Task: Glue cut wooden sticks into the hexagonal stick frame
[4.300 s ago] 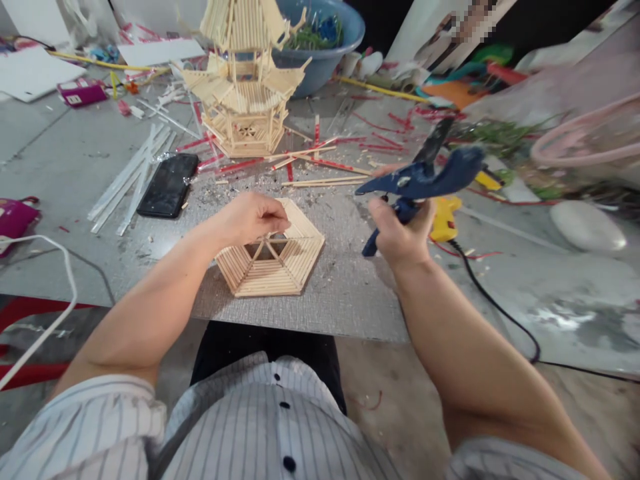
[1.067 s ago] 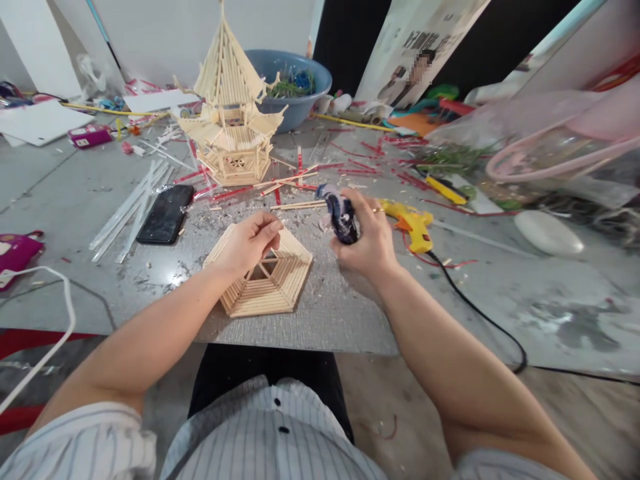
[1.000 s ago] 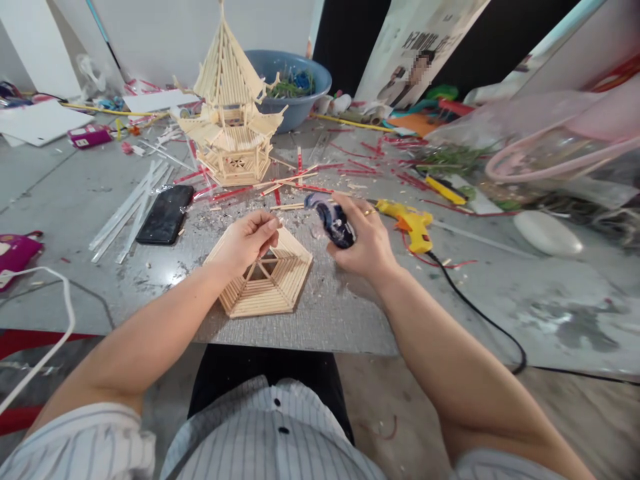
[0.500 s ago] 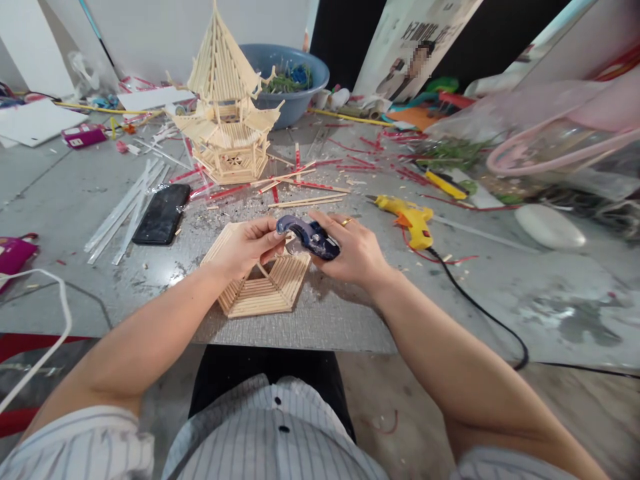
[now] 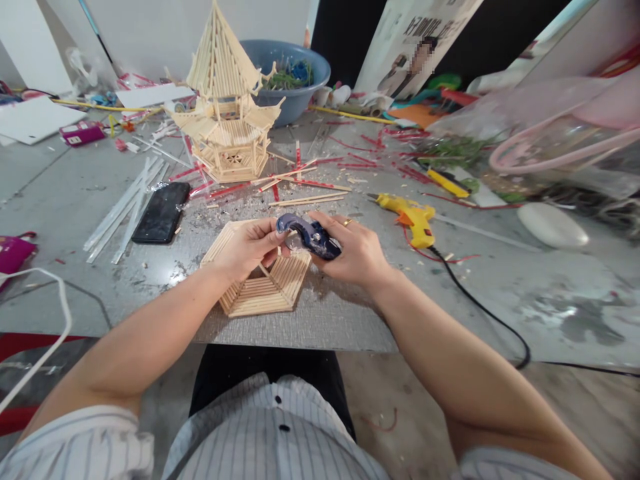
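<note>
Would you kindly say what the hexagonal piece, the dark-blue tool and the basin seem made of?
Hexagonal piece: likely bare wood, matte; pale, stick-like rows. Dark-blue tool: perhaps plastic or painted metal; glossy highlights leave it open. Basin: probably plastic; smooth, evenly blue, faint sheen.

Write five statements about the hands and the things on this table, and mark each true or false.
1. The right hand holds the dark blue hand tool. True.
2. The left hand holds the yellow glue gun. False: the yellow glue gun lies on the table, to the right of the right hand.
3. The hexagonal stick panel rests on the table. True.
4. The phone has a lit screen. False: its screen is dark.
5. The blue basin stands behind the stick pagoda. True.
</note>
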